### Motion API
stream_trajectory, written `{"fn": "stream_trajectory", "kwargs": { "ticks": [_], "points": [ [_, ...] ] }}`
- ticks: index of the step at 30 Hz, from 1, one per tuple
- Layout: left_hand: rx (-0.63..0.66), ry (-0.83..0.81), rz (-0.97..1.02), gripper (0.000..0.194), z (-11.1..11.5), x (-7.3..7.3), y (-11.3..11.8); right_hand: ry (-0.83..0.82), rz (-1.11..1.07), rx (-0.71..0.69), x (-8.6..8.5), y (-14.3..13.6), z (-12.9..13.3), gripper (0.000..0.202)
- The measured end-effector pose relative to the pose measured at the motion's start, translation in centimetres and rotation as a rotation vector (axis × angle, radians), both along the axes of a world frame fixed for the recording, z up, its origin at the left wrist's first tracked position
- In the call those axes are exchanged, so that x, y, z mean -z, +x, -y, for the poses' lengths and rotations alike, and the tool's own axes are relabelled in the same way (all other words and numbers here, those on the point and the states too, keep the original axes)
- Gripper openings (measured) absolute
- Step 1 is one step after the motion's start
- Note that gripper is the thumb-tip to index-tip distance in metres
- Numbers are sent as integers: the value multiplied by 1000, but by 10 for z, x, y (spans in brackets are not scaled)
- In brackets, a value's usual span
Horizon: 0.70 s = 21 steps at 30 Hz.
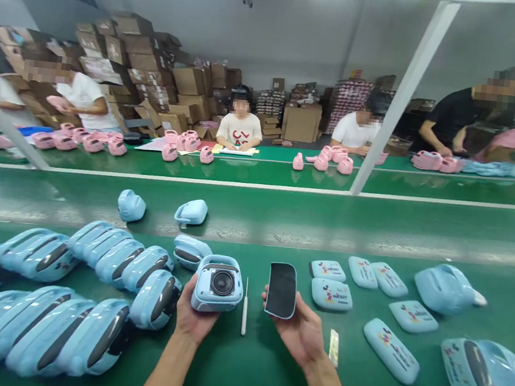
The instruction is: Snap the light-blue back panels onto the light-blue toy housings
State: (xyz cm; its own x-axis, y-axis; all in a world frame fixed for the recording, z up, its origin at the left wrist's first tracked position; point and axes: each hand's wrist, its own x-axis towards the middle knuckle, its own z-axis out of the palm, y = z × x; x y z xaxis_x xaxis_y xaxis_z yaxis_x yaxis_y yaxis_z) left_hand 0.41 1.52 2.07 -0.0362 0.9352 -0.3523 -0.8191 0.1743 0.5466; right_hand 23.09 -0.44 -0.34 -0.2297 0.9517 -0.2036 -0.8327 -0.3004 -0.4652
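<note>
A light blue speaker body (219,283) with its round black driver exposed rests in my left hand (194,321), whose fingers wrap its left side and base. My right hand (302,330) grips a curved cover panel (281,290) by its lower right edge, its black inner face turned toward me. The two pieces are apart. Between them a thin screwdriver with a white handle (244,316) lies on the green table. To the right lie several blue panels printed with a cartoon mouse (332,295).
Rows of blue speakers (45,324) fill the left side. More blue units (486,377) stand at the right, and two (131,205) sit farther back. A small printed strip (334,348) lies near my right wrist. Across the line, people sit behind pink units (170,152).
</note>
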Motion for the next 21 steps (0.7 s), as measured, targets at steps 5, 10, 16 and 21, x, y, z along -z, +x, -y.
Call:
{"fn": "stream_trajectory", "kwargs": {
  "ticks": [5, 10, 16, 21],
  "points": [
    [-18, -124, 78, 26, 7, -23, 11, 250, 373, 16, -21, -26, -13, 49],
    [109, -85, -25, 43, 20, -18, 11, 632, 954, -7, -36, -36, -8, 50],
    [182, 130, -222, 95, 37, -3, 9, 700, 1137, 2, -36, -37, -1, 56],
    [107, 76, -311, 98, 43, -5, 23, 679, 1130, 38, -31, -40, 6, 60]
  ]
}}
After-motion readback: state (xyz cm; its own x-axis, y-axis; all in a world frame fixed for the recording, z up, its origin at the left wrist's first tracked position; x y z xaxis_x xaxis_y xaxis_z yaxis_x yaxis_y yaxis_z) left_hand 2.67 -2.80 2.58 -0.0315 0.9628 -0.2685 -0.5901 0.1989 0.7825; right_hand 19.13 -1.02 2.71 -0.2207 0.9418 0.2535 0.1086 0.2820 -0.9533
